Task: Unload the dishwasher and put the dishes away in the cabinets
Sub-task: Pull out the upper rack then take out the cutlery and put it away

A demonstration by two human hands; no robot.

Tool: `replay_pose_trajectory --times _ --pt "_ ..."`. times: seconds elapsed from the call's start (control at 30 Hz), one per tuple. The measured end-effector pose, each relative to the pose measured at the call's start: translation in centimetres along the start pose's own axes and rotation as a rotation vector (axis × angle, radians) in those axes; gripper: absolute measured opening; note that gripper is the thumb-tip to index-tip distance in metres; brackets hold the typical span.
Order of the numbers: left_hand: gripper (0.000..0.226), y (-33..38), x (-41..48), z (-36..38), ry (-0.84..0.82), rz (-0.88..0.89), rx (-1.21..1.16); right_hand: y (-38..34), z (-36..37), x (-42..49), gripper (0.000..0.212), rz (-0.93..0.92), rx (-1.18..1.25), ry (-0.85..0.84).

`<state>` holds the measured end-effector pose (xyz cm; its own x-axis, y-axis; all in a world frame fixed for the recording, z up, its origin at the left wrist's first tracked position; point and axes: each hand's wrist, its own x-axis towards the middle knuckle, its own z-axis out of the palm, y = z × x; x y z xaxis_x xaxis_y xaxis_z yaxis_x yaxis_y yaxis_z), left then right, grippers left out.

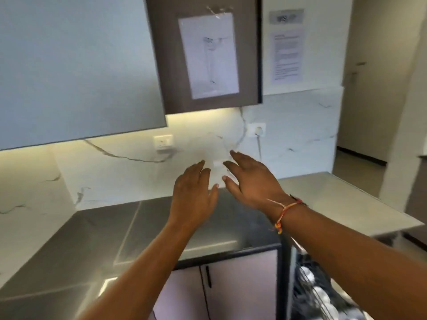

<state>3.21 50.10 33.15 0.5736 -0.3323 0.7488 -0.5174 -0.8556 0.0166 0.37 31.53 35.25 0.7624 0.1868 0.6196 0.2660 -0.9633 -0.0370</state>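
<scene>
Noted the clear glass-like vessel [216, 158], above the grey table [92, 239] at 6 o'clock of the brown wall cabinet [166, 65], pressed between near-straight fingers of left hand [194, 188] and right hand [251, 181]; judged light, slippery, fragile, best supported low on its walls.

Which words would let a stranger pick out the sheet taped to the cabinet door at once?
Look up at the dark brown cabinet door above the counter. A white sheet is taped to its front. Unlike the notice on the wall to its right, which carries lines of text, it shows a tall, thin drawing.
</scene>
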Motion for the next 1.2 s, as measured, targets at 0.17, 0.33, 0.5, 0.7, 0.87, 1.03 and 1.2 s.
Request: replay_pose_trajectory --times 0.17,0.33,0.5,0.7,0.87,1.03,1.2 --pt "0.042 11.9 -4.3 6.8 -0.321 0.023 -0.228 10.3 1.2 -13.9 0.051 0.365 0.011 -0.231" --pt "0.029 25.3 -9.8 13.6 -0.682 -0.038 -0.57 19.9 0.8 -29.4 0.041 0.716 0.099 -0.416" --pt "0.028 35.4 -14.3 16.3 -0.971 -0.119 -0.741 24.7 -0.8 -40.4 0.04 0.882 0.136 -0.502" --pt "0.026 43.4 -17.9 20.1 -1.178 -0.077 -0.727 28.6 -2.6 -48.0 0.032 1.044 0.189 -0.517" --pt "0.031 47.8 -17.2 23.3 -1.234 -0.03 -0.732 32.0 -2.6 -51.1 0.036 1.198 0.238 -0.458" --pt "0.03 50.8 -15.4 27.8 -1.22 0.043 -0.729 35.6 -1.6 -52.1 0.034 1.317 0.245 -0.442" --pt "0.018 52.9 -13.1 34.9 -1.198 0.118 -0.727 40.5 2.4 -52.1 0.031 1.439 0.251 -0.41"
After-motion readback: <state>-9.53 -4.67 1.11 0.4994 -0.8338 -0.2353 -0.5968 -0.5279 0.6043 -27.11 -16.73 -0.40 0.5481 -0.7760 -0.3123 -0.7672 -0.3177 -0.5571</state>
